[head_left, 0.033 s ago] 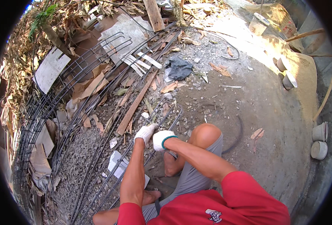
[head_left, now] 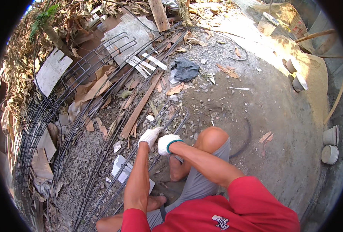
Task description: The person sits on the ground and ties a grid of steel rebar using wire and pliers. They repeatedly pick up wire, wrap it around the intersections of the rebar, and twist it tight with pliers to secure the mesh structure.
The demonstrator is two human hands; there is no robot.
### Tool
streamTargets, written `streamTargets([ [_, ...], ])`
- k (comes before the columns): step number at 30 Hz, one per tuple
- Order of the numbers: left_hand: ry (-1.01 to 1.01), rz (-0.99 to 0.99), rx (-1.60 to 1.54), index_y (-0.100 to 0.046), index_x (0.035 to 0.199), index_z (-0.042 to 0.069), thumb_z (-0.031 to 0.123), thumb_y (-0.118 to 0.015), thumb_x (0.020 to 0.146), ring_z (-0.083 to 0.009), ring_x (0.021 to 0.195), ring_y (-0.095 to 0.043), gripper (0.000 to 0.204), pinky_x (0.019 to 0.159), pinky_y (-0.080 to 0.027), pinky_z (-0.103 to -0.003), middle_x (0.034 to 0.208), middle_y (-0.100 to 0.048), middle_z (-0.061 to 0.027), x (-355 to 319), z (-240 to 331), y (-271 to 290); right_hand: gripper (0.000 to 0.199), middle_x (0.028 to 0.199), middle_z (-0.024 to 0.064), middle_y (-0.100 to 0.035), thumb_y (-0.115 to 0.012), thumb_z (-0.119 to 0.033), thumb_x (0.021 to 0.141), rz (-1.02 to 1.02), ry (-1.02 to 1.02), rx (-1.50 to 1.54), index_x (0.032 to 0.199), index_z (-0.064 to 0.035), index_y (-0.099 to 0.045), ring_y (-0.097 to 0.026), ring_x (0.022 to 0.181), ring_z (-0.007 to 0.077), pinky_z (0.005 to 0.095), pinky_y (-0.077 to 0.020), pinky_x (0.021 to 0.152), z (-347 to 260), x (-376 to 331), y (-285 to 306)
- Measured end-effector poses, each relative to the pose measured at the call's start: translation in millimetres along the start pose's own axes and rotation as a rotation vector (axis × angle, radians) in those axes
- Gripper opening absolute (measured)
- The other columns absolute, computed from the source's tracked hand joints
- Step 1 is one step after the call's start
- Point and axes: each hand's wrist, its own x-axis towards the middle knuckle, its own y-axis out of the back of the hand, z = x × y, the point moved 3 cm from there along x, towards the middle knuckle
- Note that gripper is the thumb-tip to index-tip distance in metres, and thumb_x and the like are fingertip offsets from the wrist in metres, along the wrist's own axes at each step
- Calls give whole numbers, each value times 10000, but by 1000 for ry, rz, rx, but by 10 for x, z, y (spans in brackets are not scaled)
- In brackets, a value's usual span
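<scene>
Gravel ground: both gloved hands, left hand and right hand, clench the rebar cage; loose bars could likely slip, pinching fingers.

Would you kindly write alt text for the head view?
A crouching person's gloved left hand and right hand grip a long rebar cage on gravel, with a wooden plank and a dark rag beyond.

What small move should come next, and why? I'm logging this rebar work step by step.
Probably keep the left hand steadying the rebar cage while the right hand works the same joint: both gloved hands sit together on the bars there, so that spot looks unfinished.
</scene>
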Motion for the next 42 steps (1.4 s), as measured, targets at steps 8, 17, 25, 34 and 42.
streamTargets([
  [8,-55,-3,-2,-741,1202,23,330,-581,1021,-168,825,-671,390,725,-511,-334,1039,-757,-70,-102,-81,50,357,1052,213,-773,-606,-261,832,135,7,0,1037,-44,-802,-758,956,381,482,-600,825,23,70,-205],
  [17,-432,267,381,-673,1360,21,281,-549,961,-257,1132,-676,492,1000,-491,-329,1276,-723,-181,166,-504,103,281,873,199,-775,-620,-261,828,339,175,-138,906,-68,-808,-756,773,386,530,-588,709,-195,-102,-456],
  [25,-442,341,262,-771,1204,34,266,-618,919,-199,869,-733,398,799,-558,-331,1019,-784,-184,-313,-69,153,363,1070,217,-759,-559,-307,931,299,108,11,1083,-57,-774,-733,998,402,501,-574,899,-40,-194,136],
  [34,-669,340,-34,-803,1025,12,70,-612,857,-170,833,-701,261,798,-546,-308,940,-782,-105,-330,110,151,400,1146,232,-734,-564,-298,912,531,-130,214,1181,-67,-747,-695,1102,407,481,-540,980,228,151,287],
  [42,-652,313,658,-813,1046,134,94,-604,789,-357,977,-739,333,908,-575,-439,1023,-775,-175,-477,582,280,325,922,256,-745,-578,-263,946,377,71,578,1053,3,-730,-740,819,383,482,-566,698,-94,331,-273],
])
